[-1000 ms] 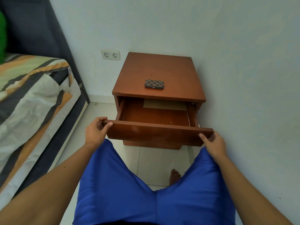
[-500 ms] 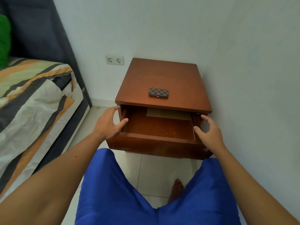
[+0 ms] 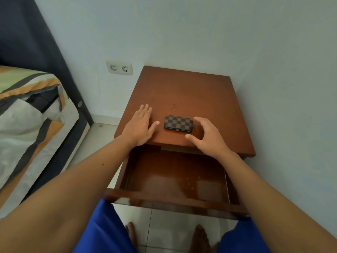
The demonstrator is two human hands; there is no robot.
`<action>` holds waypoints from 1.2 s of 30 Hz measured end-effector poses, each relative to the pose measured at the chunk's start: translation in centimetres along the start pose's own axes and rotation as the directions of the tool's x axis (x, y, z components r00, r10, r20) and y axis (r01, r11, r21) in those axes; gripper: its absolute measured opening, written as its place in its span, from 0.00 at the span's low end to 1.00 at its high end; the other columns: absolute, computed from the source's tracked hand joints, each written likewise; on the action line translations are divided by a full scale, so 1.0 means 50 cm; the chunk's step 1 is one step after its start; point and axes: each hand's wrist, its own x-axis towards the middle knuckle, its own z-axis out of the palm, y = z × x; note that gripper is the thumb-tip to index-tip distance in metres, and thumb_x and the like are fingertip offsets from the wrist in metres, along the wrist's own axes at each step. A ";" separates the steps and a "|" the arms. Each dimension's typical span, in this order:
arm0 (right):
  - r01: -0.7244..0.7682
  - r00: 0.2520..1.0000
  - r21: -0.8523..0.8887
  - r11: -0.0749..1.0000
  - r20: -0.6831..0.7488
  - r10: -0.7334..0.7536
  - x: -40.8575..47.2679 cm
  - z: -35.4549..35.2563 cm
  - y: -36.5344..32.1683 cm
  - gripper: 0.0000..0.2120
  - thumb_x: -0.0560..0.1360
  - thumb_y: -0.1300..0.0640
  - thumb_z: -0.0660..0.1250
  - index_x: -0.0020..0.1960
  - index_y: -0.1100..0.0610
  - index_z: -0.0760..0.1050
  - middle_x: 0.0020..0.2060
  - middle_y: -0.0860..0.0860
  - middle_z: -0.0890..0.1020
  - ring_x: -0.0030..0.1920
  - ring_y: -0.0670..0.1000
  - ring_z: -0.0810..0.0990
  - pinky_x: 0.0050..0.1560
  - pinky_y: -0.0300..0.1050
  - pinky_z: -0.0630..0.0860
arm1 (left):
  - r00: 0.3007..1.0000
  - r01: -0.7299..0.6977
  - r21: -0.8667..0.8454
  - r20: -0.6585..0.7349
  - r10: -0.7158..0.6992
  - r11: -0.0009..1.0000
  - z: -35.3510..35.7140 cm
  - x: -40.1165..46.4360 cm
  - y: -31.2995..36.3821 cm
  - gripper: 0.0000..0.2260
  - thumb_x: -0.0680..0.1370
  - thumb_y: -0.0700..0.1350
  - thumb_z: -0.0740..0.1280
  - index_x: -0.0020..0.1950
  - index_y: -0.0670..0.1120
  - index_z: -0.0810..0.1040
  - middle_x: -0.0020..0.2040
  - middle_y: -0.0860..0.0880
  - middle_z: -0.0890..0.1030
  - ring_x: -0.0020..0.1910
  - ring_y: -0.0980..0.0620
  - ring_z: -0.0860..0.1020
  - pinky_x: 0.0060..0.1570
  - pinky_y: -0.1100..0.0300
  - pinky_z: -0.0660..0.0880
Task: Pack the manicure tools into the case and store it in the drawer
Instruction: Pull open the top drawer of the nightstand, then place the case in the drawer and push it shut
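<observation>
Checkered manicure case (image 3: 178, 124) lies closed and flat on the nightstand top (image 3: 191, 92), near the front edge, clasp side toward the person.

Left hand (image 3: 139, 126): palm down, flat on the top, fingers straight and released, thumb tip just beside the case's left end, not touching it.

Right hand (image 3: 207, 136): hovers just right of the case, fingers curved and spread, thumb out, grasping nothing; whether a fingertip touches the case cannot be told.

Drawer (image 3: 175, 181) below: pulled out, wooden floor bare and glossy.

Surroundings: double wall socket (image 3: 119, 67) left of the nightstand; bed with striped cover (image 3: 27, 114) at far left; blue shorts (image 3: 104, 232) and bare feet on tile at bottom.
</observation>
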 end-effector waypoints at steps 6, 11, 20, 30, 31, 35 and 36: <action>0.080 0.995 -0.064 0.995 0.063 -0.076 0.088 0.022 0.030 0.38 0.77 0.43 0.74 0.81 0.53 0.63 0.78 0.50 0.69 0.79 0.52 0.62 0.79 0.55 0.64 | 0.997 -0.015 0.159 0.083 0.002 0.987 0.029 0.073 -0.028 0.37 0.85 0.67 0.45 0.87 0.44 0.43 0.87 0.45 0.43 0.86 0.49 0.40 0.84 0.52 0.41; 0.121 0.976 -0.092 0.988 0.193 -0.102 0.135 0.018 0.029 0.40 0.75 0.43 0.76 0.81 0.50 0.64 0.74 0.47 0.69 0.75 0.51 0.66 0.75 0.56 0.70 | 0.996 -0.033 0.212 0.085 0.015 0.977 0.034 0.075 -0.029 0.37 0.85 0.67 0.43 0.87 0.44 0.43 0.87 0.45 0.44 0.86 0.48 0.42 0.84 0.51 0.42; 0.187 0.960 -0.083 0.979 0.229 -0.164 0.076 0.015 0.004 0.34 0.73 0.42 0.76 0.75 0.51 0.71 0.65 0.45 0.72 0.67 0.48 0.71 0.70 0.52 0.74 | 0.997 -0.025 0.228 0.073 0.009 0.973 0.036 0.071 -0.031 0.38 0.85 0.68 0.42 0.87 0.45 0.44 0.87 0.45 0.45 0.86 0.48 0.43 0.84 0.51 0.42; 0.275 0.899 0.021 0.961 0.348 -0.265 -0.143 0.096 0.040 0.36 0.73 0.39 0.76 0.75 0.50 0.70 0.65 0.42 0.71 0.66 0.42 0.69 0.68 0.35 0.69 | 0.997 -0.032 0.227 0.082 0.014 0.973 0.029 0.067 -0.025 0.38 0.84 0.68 0.42 0.87 0.44 0.45 0.87 0.45 0.46 0.86 0.47 0.44 0.84 0.50 0.42; 0.270 0.891 0.000 0.963 0.379 -0.250 -0.145 0.114 0.049 0.36 0.73 0.39 0.76 0.75 0.50 0.70 0.65 0.43 0.71 0.66 0.43 0.69 0.69 0.38 0.70 | 0.996 -0.030 0.225 0.083 0.012 0.974 0.028 0.067 -0.025 0.38 0.84 0.68 0.42 0.87 0.45 0.45 0.87 0.45 0.46 0.86 0.47 0.44 0.84 0.50 0.43; 0.237 0.886 -0.071 0.969 0.424 -0.185 -0.120 0.157 0.075 0.37 0.71 0.40 0.78 0.75 0.54 0.71 0.65 0.48 0.73 0.67 0.49 0.70 0.72 0.47 0.70 | 0.996 -0.025 0.225 0.086 0.005 0.974 0.028 0.065 -0.022 0.38 0.84 0.68 0.42 0.87 0.45 0.45 0.87 0.45 0.46 0.86 0.48 0.44 0.84 0.50 0.43; 0.229 0.890 -0.083 0.970 0.422 -0.174 -0.110 0.163 0.079 0.38 0.71 0.40 0.78 0.75 0.54 0.71 0.65 0.49 0.73 0.67 0.50 0.70 0.72 0.48 0.70 | 0.996 -0.025 0.224 0.085 0.006 0.974 0.028 0.065 -0.023 0.38 0.84 0.68 0.42 0.87 0.45 0.45 0.87 0.45 0.46 0.86 0.48 0.44 0.84 0.50 0.43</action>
